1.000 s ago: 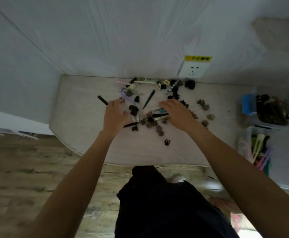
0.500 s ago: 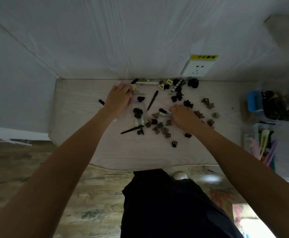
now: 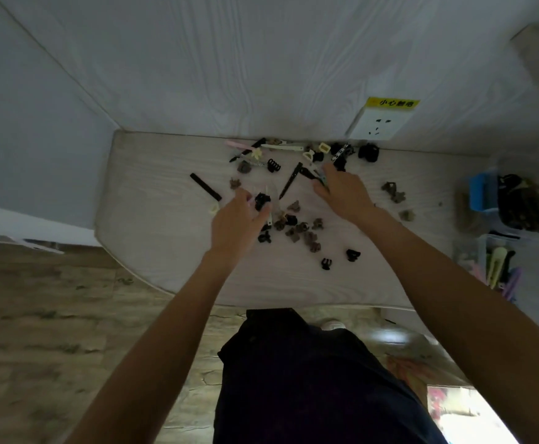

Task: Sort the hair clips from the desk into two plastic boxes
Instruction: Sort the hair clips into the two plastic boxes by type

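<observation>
Desk (image 3: 152, 238): a pale wood-grain top is seen from above, pushed against a white wall
Hair clips (image 3: 297, 225): a loose scatter is spread across the middle and far part of the desk; brown and black claw clips are bunched near the centre, long flat clips are lined along the far edge
Left hand (image 3: 234, 224): it is held low over the left side of the scatter, fingers spread and only loosely bent; nothing is gripped, the hand is released
Black claw clip (image 3: 261, 200): it is found just beyond the left fingertips, between finger and thumb; touching cannot be told
Right hand (image 3: 346, 192): it is stretched toward the far centre of the pile, fingers curled over slim clips at its tips
Slim clips (image 3: 317, 176): a dark one and a pale one are pinched at the right fingertips, grasped
Black bar clip (image 3: 205, 186): it is left alone to the left, well apart from the rest
Far box (image 3: 482, 190): at the right edge, dark and brown claw clips are piled in it beside a blue insert
Near box (image 3: 485, 251): just nearer on the right, long pastel clips are stood in it
Wall socket (image 3: 377, 127): it is fixed on the wall beyond the pile, under a yellow label
</observation>
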`<state>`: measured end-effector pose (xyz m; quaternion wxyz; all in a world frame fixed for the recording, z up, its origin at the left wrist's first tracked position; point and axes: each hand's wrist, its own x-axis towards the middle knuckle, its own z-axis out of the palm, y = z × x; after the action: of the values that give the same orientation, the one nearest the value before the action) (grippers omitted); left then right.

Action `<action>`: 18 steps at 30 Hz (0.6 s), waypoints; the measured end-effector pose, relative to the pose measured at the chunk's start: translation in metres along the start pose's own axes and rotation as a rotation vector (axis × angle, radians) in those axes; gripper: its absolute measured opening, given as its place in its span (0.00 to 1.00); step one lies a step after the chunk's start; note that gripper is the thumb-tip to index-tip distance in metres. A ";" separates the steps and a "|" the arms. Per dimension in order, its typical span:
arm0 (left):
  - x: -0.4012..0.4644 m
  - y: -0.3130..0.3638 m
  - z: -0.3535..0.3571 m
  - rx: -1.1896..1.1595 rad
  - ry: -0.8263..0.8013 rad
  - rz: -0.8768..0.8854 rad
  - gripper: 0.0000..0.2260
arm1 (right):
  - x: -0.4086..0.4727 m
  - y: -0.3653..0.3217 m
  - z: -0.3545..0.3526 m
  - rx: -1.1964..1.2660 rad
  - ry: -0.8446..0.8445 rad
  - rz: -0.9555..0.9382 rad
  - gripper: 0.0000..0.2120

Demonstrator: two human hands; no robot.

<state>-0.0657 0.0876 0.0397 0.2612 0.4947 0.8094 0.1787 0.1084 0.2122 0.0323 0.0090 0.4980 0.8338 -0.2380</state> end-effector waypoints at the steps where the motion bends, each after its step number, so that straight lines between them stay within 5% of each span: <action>1: 0.002 0.001 0.008 0.050 -0.042 -0.032 0.20 | 0.006 -0.004 -0.002 -0.009 -0.020 -0.048 0.16; 9: 0.027 -0.005 0.017 0.251 -0.088 -0.061 0.27 | 0.042 -0.028 0.004 -0.290 -0.151 -0.377 0.17; 18: 0.031 -0.024 0.004 0.182 -0.179 -0.023 0.21 | 0.028 0.000 0.013 -0.272 -0.103 -0.200 0.15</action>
<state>-0.0917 0.1042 0.0157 0.2885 0.5208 0.8014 0.0565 0.0918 0.2299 0.0139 0.0953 0.3940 0.9021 -0.1482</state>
